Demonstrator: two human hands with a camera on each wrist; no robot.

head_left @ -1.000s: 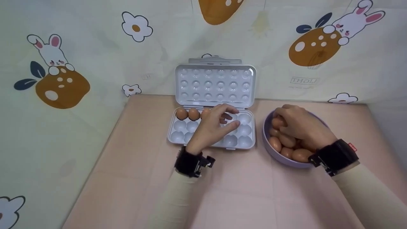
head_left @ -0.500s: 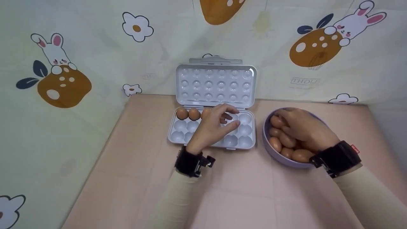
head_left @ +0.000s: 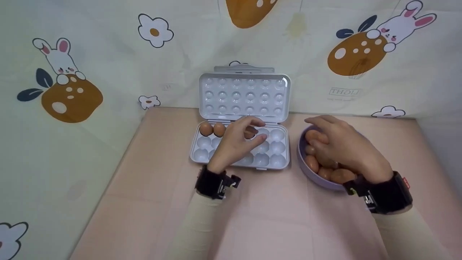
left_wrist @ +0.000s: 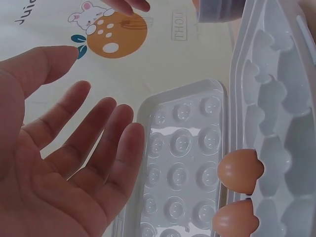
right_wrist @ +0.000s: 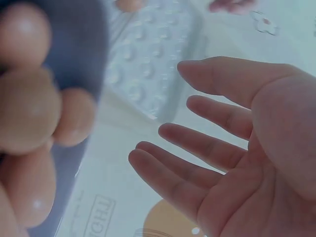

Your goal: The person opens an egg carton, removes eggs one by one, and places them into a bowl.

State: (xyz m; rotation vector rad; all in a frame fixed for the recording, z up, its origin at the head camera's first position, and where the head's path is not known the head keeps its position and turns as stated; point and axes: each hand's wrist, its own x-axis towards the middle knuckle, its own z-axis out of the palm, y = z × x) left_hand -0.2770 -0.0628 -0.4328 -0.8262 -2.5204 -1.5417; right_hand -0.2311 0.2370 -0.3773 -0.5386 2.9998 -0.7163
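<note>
My left hand (head_left: 236, 141) hovers over the egg box (head_left: 285, 159), its fingers loosely bent and nothing held, as the left wrist view confirms. Two brown eggs (head_left: 206, 129) show at the left end of the box's back row; the hand covers part of the tray. Two eggs (left_wrist: 240, 171) in their cups also appear in the left wrist view. Above the purple bowl (head_left: 305, 171), my right hand (head_left: 343, 144) has its fingers spread. In the right wrist view the palm and fingers (right_wrist: 197, 148) hold nothing, with the bowl's brown eggs (right_wrist: 29, 111) beside them.
The box lid (head_left: 245, 95) stands raised at the back, near the patterned cloth wall (head_left: 180, 72). The bowl sits right of the box, with several eggs (head_left: 342, 176) inside. A pink cloth (head_left: 252, 216) covers the table.
My right hand has risen from among the eggs in the bowl, its fingers extending and no egg in them. My left hand has shifted slightly left over the box.
</note>
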